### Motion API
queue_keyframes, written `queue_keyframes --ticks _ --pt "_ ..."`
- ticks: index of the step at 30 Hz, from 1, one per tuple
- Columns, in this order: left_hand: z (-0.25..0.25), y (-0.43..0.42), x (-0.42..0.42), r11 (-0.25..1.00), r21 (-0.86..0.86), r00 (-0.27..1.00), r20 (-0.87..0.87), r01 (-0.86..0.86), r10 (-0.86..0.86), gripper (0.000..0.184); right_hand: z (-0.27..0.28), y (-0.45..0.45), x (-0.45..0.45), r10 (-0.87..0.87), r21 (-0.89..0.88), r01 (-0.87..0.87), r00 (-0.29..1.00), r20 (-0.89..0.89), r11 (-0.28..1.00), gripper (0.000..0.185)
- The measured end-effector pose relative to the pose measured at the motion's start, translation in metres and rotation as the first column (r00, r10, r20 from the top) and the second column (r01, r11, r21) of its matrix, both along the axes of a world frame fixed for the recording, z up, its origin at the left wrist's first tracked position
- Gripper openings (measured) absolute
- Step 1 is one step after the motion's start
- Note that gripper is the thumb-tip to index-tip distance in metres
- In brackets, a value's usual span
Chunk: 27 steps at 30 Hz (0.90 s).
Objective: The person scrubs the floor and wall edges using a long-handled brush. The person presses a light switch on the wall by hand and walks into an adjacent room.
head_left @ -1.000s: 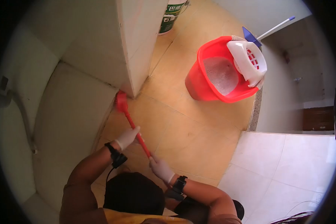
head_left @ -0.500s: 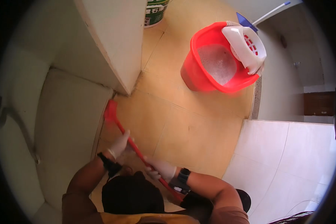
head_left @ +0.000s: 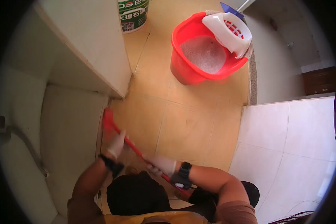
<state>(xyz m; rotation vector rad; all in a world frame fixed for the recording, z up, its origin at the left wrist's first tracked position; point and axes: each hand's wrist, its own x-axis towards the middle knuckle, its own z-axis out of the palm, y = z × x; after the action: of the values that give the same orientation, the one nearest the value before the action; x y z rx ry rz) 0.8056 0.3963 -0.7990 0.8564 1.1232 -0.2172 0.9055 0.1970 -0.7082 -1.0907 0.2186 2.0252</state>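
Observation:
A red long-handled floor brush (head_left: 135,150) slants across the lower middle of the view. Both my hands wear pale gloves. My left hand (head_left: 117,145) is closed round the handle just behind the brush head. Further up the handle, my right hand (head_left: 161,165) grips it too, with its fingers curled around. The red brush head (head_left: 108,120) is blurred by motion and lies against the base of the left wall, where it meets the yellow tiled floor (head_left: 186,130). The handle's far end passes beneath my right forearm.
A red mop bucket (head_left: 188,69) with foamy water and a white wringer (head_left: 227,31) stands ahead. Behind it is a blue dustpan-like piece (head_left: 231,10) on a white stick. A green-labelled tub (head_left: 133,16) sits beyond the wall corner (head_left: 125,93). White tiles (head_left: 265,138) line the right.
My view has turned slightly, so the bucket appears higher and further left, and more of the tub shows. The brush head stays along the wall base, a little lower in view. Both hands keep their grip.

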Motion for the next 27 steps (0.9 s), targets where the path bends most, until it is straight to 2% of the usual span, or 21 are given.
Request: queue_keyframes --ticks 1,2,5,6,7,9,10,11,13,14,16,17,18,19,21,23,24,26,27 --pt "-0.004 0.015 0.017 0.999 0.021 0.999 0.029 -0.026 0.025 0.034 -0.008 0.013 -0.001 -0.073 0.026 0.072 0.997 0.019 0.997 0.035" --pt "-0.007 0.026 0.026 0.999 0.042 0.999 0.046 -0.013 0.011 0.034 -0.009 0.029 0.000 -0.217 0.071 0.217 0.976 -0.002 0.974 0.036" --pt "-0.021 0.034 0.019 0.997 0.071 0.999 0.045 -0.014 0.011 0.033 -0.026 0.028 -0.014 -0.102 0.027 0.101 0.993 0.058 0.995 0.033" --pt "-0.034 0.020 -0.003 0.998 0.059 0.999 0.018 -0.037 0.036 0.033 -0.028 0.020 -0.022 -0.013 -0.071 0.014 1.000 0.003 0.997 0.032" --pt "-0.046 0.006 -0.026 0.997 0.048 0.998 -0.011 -0.061 0.061 0.033 -0.030 0.009 -0.026 0.042 -0.049 -0.043 0.999 -0.018 0.998 0.032" --pt "-0.061 -0.018 -0.064 0.978 0.210 1.000 -0.024 0.018 -0.014 0.033 -0.029 -0.009 -0.028 0.153 -0.002 -0.154 0.987 -0.056 0.988 0.033" --pt "-0.065 -0.015 -0.062 0.956 0.290 0.999 0.009 0.048 -0.053 0.032 -0.025 -0.007 -0.025 0.149 -0.023 -0.149 0.988 -0.027 0.989 0.034" --pt "-0.072 -0.005 -0.053 0.973 0.227 0.999 0.006 0.029 -0.031 0.032 -0.025 -0.001 -0.021 0.077 -0.014 -0.077 0.997 -0.001 0.997 0.034" --pt "-0.034 0.023 0.006 0.995 0.098 1.000 -0.003 -0.011 0.012 0.032 -0.024 0.016 -0.013 -0.069 0.009 0.069 0.996 0.049 0.998 0.034" --pt "-0.027 0.027 0.022 0.996 0.093 1.000 0.019 -0.014 0.012 0.033 -0.028 0.021 -0.006 -0.156 0.077 0.153 0.987 0.038 0.985 0.034" --pt "-0.017 0.029 0.041 0.996 0.083 0.998 0.064 -0.019 0.014 0.035 -0.014 0.019 -0.001 -0.122 -0.013 0.123 0.991 0.063 0.992 0.035" --pt "-0.021 0.020 0.032 0.997 0.063 0.999 0.032 -0.042 0.040 0.036 -0.009 0.017 0.000 -0.104 -0.058 0.109 0.992 0.073 0.992 0.035" --pt "-0.032 0.002 0.011 0.997 0.042 0.998 0.002 -0.066 0.066 0.037 -0.014 0.002 -0.013 -0.042 -0.021 0.044 0.993 0.107 0.999 0.034" --pt "-0.041 -0.014 -0.010 0.996 0.022 0.995 -0.029 -0.090 0.090 0.038 -0.005 -0.011 -0.019 0.000 -0.077 0.005 0.997 0.074 0.997 0.030" --pt "-0.053 -0.035 -0.041 0.987 0.076 0.988 -0.078 0.138 -0.132 0.041 0.008 -0.035 -0.015 0.026 -0.037 -0.027 0.999 -0.035 0.999 0.020" --pt "-0.004 -0.045 -0.025 0.946 -0.117 0.944 -0.105 0.301 -0.313 0.045 0.008 -0.056 -0.016 0.008 -0.059 -0.014 0.995 -0.099 0.998 0.018" --pt "0.013 -0.047 -0.015 0.903 -0.213 0.910 -0.106 0.374 -0.402 0.047 0.006 -0.057 -0.017 0.017 -0.055 -0.016 1.000 0.020 0.998 0.018" --pt "-0.006 -0.037 0.012 0.927 -0.059 0.928 0.022 0.372 -0.371 0.049 0.003 -0.057 -0.018 0.033 -0.049 -0.021 0.966 0.255 0.999 0.024" --pt "-0.016 -0.031 0.027 0.933 0.018 0.929 0.089 0.360 -0.360 0.051 0.005 -0.052 -0.018 -0.015 -0.025 0.025 0.941 0.338 0.999 0.028"
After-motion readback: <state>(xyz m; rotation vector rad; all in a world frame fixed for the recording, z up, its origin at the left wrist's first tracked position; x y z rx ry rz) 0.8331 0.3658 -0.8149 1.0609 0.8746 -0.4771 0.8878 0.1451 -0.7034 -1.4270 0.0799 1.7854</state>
